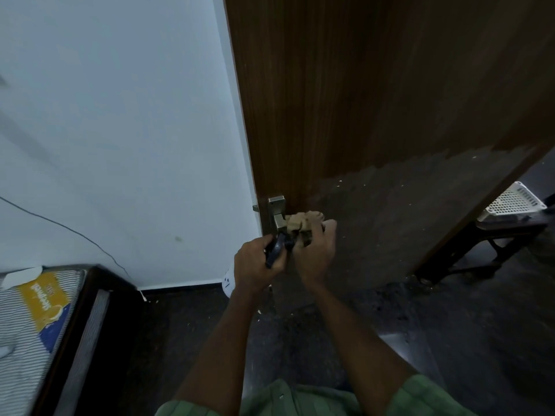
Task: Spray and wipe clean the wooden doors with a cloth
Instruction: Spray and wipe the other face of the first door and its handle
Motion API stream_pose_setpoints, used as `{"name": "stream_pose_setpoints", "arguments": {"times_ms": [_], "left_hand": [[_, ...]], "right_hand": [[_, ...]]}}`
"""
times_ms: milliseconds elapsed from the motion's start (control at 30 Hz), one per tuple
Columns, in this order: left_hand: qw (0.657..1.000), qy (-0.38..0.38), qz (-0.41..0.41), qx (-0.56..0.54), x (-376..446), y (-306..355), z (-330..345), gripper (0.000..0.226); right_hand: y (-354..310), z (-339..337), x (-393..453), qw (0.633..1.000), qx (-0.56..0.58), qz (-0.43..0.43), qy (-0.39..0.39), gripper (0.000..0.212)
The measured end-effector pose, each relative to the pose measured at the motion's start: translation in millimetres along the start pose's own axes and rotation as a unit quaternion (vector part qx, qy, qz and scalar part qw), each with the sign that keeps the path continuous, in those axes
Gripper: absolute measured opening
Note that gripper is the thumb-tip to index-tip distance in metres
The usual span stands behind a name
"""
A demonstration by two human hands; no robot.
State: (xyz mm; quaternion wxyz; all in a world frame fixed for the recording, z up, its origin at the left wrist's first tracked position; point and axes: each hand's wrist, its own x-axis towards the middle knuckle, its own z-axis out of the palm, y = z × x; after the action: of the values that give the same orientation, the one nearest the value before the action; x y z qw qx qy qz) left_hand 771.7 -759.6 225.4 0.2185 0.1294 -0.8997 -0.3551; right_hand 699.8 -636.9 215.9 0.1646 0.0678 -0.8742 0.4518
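A brown wooden door (375, 100) stands open ahead of me, its lower part worn and dull. A metal lock plate with a lever handle (277, 213) sits at its left edge. My right hand (315, 250) grips a crumpled tan cloth (300, 222) and holds it against the handle. Just left of it, my left hand (255, 265) is curled round the dark trigger head of a spray bottle (276, 250). The white body of the bottle peeks out below that hand and is mostly hidden.
A white wall (120, 130) with a thin black cable runs left of the door. A bed with a striped mattress (33, 319) stands at the lower left. Behind the door on the right, a white perforated basket (513, 202) sits on a dark bench. The floor is dark.
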Motion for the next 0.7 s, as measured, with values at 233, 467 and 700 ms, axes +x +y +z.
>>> {"name": "stream_pose_setpoints", "arguments": {"times_ms": [233,467,700], "left_hand": [[0.999,0.042,0.014,-0.027,3.4,4.9,-8.2,0.017],[0.991,0.062,0.001,-0.123,1.9,-5.3,-8.3,0.024],[0.979,0.054,-0.037,-0.192,12.8,-8.7,-2.2,0.033]], "right_hand": [[2.2,-3.2,-4.5,0.997,-0.007,-0.07,-0.015,0.04],[2.8,6.0,3.3,0.978,-0.111,-0.173,-0.017,0.041],[-4.7,-4.4,22.0,0.983,-0.111,-0.144,-0.036,0.039]]}}
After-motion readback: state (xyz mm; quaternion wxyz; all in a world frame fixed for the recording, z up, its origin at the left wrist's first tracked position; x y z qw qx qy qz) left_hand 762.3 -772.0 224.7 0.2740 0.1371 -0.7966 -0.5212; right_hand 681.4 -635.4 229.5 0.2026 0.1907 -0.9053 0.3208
